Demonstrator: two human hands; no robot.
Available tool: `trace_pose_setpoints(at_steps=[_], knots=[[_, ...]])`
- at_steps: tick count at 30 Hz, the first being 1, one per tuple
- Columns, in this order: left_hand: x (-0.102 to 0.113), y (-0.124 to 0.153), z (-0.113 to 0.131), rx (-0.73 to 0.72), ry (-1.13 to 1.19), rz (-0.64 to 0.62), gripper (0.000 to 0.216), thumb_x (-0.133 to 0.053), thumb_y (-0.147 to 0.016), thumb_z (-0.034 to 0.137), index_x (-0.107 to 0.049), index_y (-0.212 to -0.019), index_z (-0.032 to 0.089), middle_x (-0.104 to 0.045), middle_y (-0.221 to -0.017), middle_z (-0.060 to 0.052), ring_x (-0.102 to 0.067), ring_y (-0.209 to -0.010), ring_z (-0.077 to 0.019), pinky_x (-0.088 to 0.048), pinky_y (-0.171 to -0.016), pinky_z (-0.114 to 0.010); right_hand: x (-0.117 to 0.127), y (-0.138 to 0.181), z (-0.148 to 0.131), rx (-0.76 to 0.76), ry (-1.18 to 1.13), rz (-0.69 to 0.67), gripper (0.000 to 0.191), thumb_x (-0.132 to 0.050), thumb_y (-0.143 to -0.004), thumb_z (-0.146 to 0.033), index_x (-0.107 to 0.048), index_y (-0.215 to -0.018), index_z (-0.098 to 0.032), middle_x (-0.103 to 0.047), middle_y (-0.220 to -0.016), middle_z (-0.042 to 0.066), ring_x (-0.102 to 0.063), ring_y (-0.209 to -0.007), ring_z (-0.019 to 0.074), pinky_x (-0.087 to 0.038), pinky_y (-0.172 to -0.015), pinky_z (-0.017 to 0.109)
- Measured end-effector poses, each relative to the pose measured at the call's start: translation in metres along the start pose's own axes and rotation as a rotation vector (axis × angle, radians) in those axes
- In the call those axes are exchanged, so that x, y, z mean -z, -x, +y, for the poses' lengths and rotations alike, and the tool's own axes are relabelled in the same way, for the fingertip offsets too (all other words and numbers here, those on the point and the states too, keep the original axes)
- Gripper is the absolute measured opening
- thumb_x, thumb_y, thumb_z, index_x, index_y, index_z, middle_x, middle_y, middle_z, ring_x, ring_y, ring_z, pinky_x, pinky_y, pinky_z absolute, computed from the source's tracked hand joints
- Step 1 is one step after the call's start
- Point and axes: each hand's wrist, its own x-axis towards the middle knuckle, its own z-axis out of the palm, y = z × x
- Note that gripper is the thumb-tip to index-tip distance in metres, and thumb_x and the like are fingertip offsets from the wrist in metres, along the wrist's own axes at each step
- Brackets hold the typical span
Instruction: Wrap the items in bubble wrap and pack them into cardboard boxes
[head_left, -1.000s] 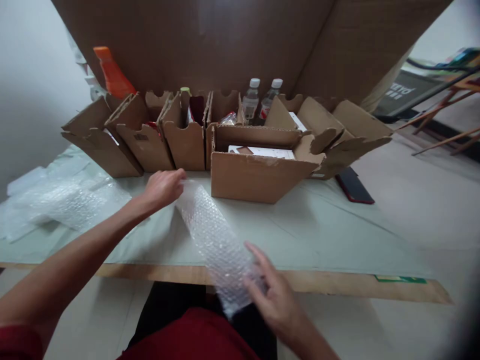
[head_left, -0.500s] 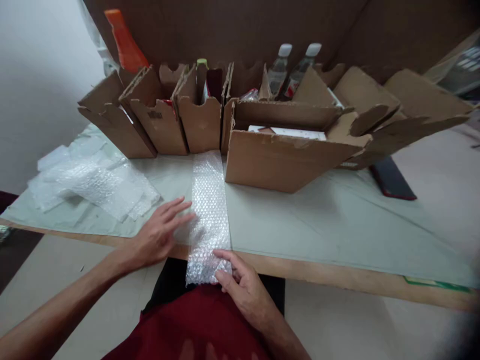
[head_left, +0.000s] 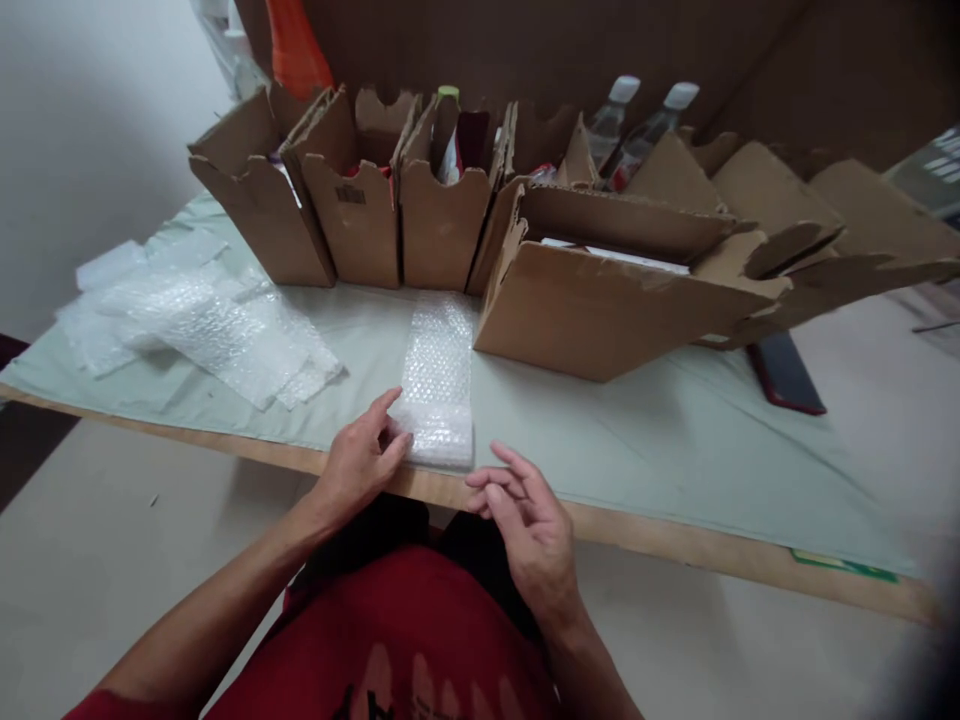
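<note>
Bubble-wrap strip [head_left: 439, 370] lies on the table [head_left: 675, 440], near end folded over at the front edge; left hand [head_left: 360, 465] presses its near-left corner, fingers straight, not gripping; right hand [head_left: 529, 520] hovers beside, loosely curled, empty. Judged risk: pinned at one corner, the fold may spring open or slip off the edge. Count: one strip, one loose wrap pile [head_left: 202, 325], three narrow cartons [head_left: 360, 215], one wide carton [head_left: 600, 310], two bottles [head_left: 609, 120].
</note>
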Motion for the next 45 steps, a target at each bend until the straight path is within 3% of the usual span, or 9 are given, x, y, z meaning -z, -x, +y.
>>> trace_pose_setpoints(at_steps=[6,12,18,24,28,32,37,42,45], knots=[[-0.006,0.001,-0.005,-0.042,-0.057,0.027,0.063,-0.056,-0.090,0.024,-0.042,-0.151,0.013,-0.067,-0.080,0.001,-0.063,-0.072,-0.0171,-0.051,-0.076,-0.034,-0.005,-0.024,0.006,0.608,0.772,-0.168,0.036,-0.059,-0.094,-0.010,-0.065,-0.127,-0.021,-0.071,-0.130,0.012,-0.063,-0.121,0.0289,-0.053,-0.097,0.047],[-0.004,-0.002,-0.015,-0.207,-0.155,0.105,0.057,-0.064,-0.092,0.028,-0.048,-0.147,0.019,-0.067,-0.086,0.000,-0.063,-0.072,-0.0165,-0.055,-0.071,-0.030,-0.017,-0.038,0.019,0.572,1.002,-0.227,0.029,-0.059,-0.096,-0.014,-0.068,-0.123,-0.019,-0.069,-0.134,0.012,-0.060,-0.125,0.0295,-0.049,-0.097,0.046],[0.008,0.013,-0.021,-0.474,-0.188,0.153,0.053,-0.069,-0.093,0.030,-0.052,-0.143,0.022,-0.050,-0.147,-0.019,-0.056,-0.131,-0.0320,-0.054,-0.103,-0.047,-0.022,-0.036,0.022,0.614,1.001,-0.087,0.017,-0.058,-0.099,-0.015,-0.070,-0.111,-0.019,-0.075,-0.121,0.009,-0.064,-0.111,0.0261,-0.046,-0.091,0.041],[0.008,0.013,-0.025,-0.658,-0.245,0.112,0.030,-0.061,-0.094,0.008,-0.064,-0.121,0.021,-0.067,-0.131,-0.014,-0.058,-0.129,-0.0302,-0.052,-0.105,-0.050,-0.022,-0.039,0.021,0.641,0.953,-0.073,0.015,-0.056,-0.101,-0.017,-0.069,-0.107,-0.018,-0.076,-0.118,0.008,-0.064,-0.109,0.0261,-0.044,-0.092,0.041],[0.009,0.004,-0.017,-0.591,-0.124,0.090,0.019,-0.058,-0.096,0.009,-0.068,-0.108,0.019,-0.076,-0.094,-0.006,-0.069,-0.099,-0.0226,-0.057,-0.089,-0.040,-0.018,-0.044,0.017,0.632,0.845,-0.101,0.015,-0.055,-0.103,-0.018,-0.069,-0.105,-0.017,-0.078,-0.100,0.006,-0.068,-0.092,0.0218,-0.046,-0.083,0.037],[0.009,0.000,-0.010,-0.366,-0.078,0.035,0.019,-0.059,-0.096,0.019,-0.071,-0.110,0.019,-0.074,-0.086,-0.004,-0.068,-0.077,-0.0179,-0.057,-0.071,-0.032,-0.017,-0.052,0.013,0.518,0.748,-0.099,0.016,-0.055,-0.104,-0.022,-0.070,-0.106,-0.019,-0.079,-0.096,0.004,-0.070,-0.083,0.0193,-0.048,-0.078,0.034],[0.000,-0.008,-0.013,-0.320,-0.197,0.109,0.020,-0.058,-0.095,0.023,-0.072,-0.108,0.019,-0.074,-0.083,-0.005,-0.067,-0.077,-0.0198,-0.056,-0.075,-0.035,-0.012,-0.049,0.011,0.572,0.831,0.013,0.019,-0.059,-0.101,-0.026,-0.068,-0.117,-0.020,-0.075,-0.113,0.010,-0.068,-0.104,0.0246,-0.049,-0.089,0.039],[-0.003,-0.010,-0.013,-0.349,-0.286,0.130,0.021,-0.056,-0.097,0.024,-0.071,-0.110,0.017,-0.070,-0.081,-0.005,-0.066,-0.075,-0.0216,-0.057,-0.076,-0.038,-0.007,-0.048,0.013,0.612,0.945,-0.162,0.023,-0.061,-0.098,-0.018,-0.069,-0.119,-0.023,-0.073,-0.122,0.009,-0.062,-0.119,0.0278,-0.045,-0.097,0.044],[0.003,-0.003,-0.009,-0.377,-0.219,0.151,0.026,-0.059,-0.097,0.028,-0.068,-0.119,0.016,-0.069,-0.109,-0.013,-0.068,-0.098,-0.0258,-0.058,-0.086,-0.041,-0.006,-0.055,0.012,0.607,0.884,-0.217,0.022,-0.059,-0.099,-0.016,-0.070,-0.117,-0.021,-0.077,-0.113,0.007,-0.064,-0.114,0.0256,-0.045,-0.095,0.042]])
